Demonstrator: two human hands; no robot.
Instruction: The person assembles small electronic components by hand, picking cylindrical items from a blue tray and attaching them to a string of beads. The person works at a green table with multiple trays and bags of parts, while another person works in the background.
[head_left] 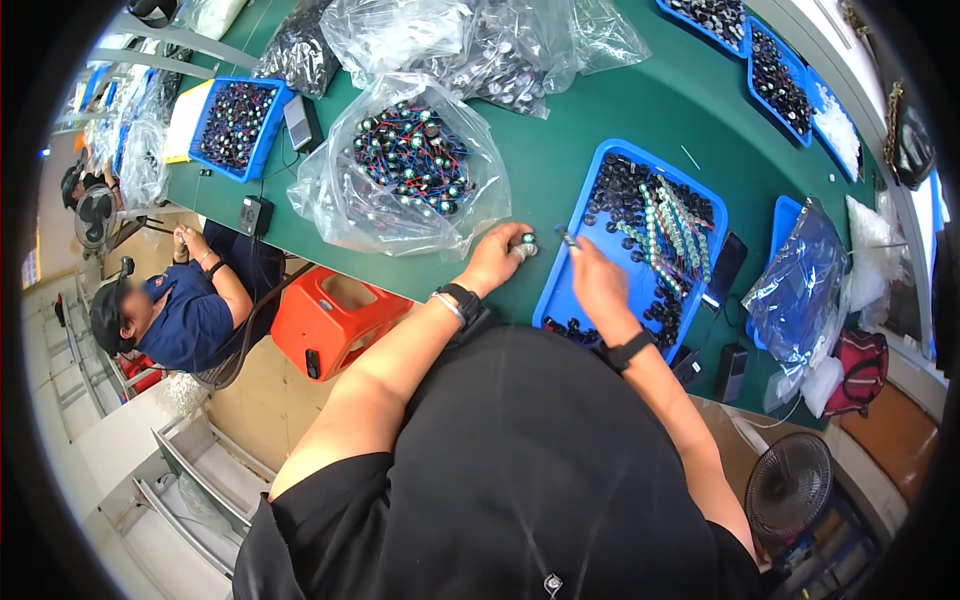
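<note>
My left hand [492,260] rests at the table's near edge, thumb and fingers pinched on a small round metallic part [528,242]. My right hand [598,284], smeared by motion, is over the left side of a blue tray [562,292]. A slim dark piece [566,237] sticks out of its closed fingers toward the left hand; its kind is not clear. The tray holds loose black round parts [610,185] and rows of small parts with coloured wires [672,225]. Left of it, an open clear plastic bag [335,205] holds metallic round parts with red and blue wires [415,160].
More plastic bags [400,35] of parts lie along the far side of the green table [560,130]. Blue bins [270,140] stand at left and far right. A dark phone-like device [726,268] lies beside the tray. A red stool [325,315] and a seated person [185,300] are at left.
</note>
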